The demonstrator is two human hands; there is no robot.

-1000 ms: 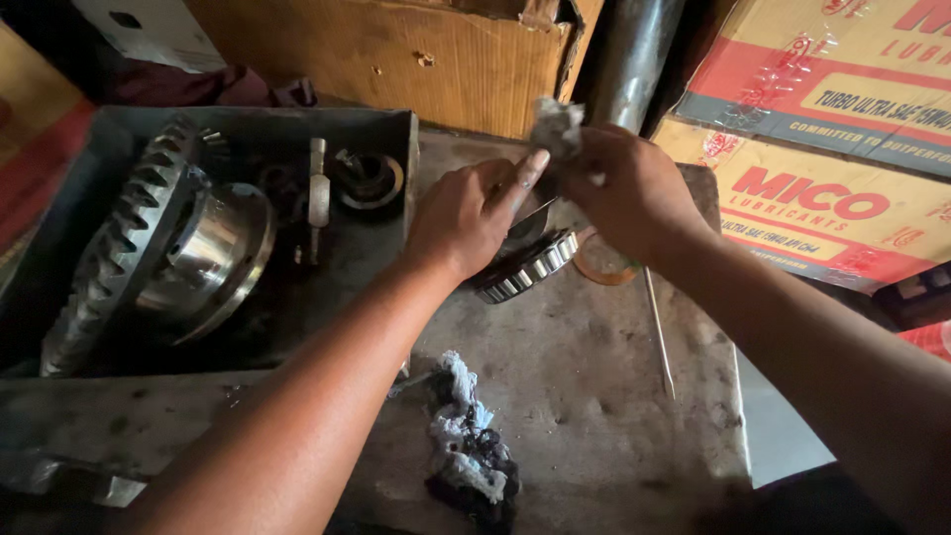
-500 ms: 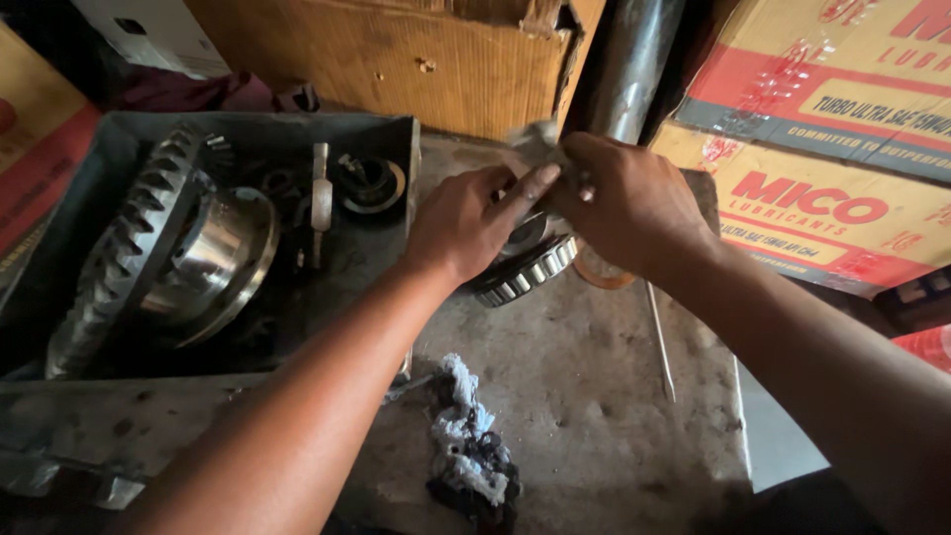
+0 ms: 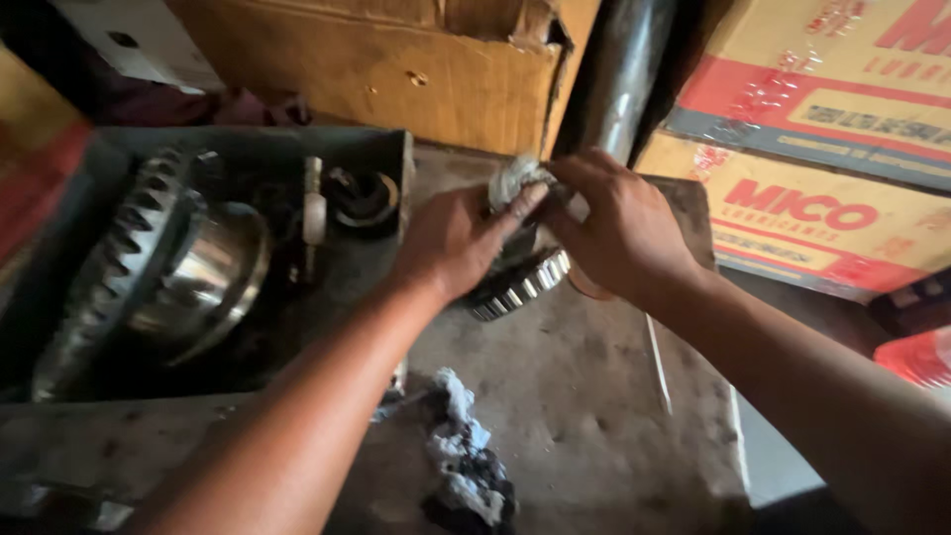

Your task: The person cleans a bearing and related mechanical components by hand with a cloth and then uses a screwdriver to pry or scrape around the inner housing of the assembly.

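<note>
A large toothed ring gear (image 3: 119,267) lies in a grey metal tray (image 3: 391,159) at the desk's (image 3: 584,396) left edge; a dirty rag (image 3: 466,476) sits near the front edge. Toward the back edge, the left hand (image 3: 451,243) and right hand (image 3: 619,233) curl together, pinching a grey cloth (image 3: 515,178) over a roller bearing (image 3: 525,282) on the desk. Cardboard boxes (image 3: 802,198) crowd behind.

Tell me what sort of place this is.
Likely a vehicle repair workshop: a large ring gear in a metal tray, a roller bearing under both hands, and a greasy rag on the stained workbench.
</note>
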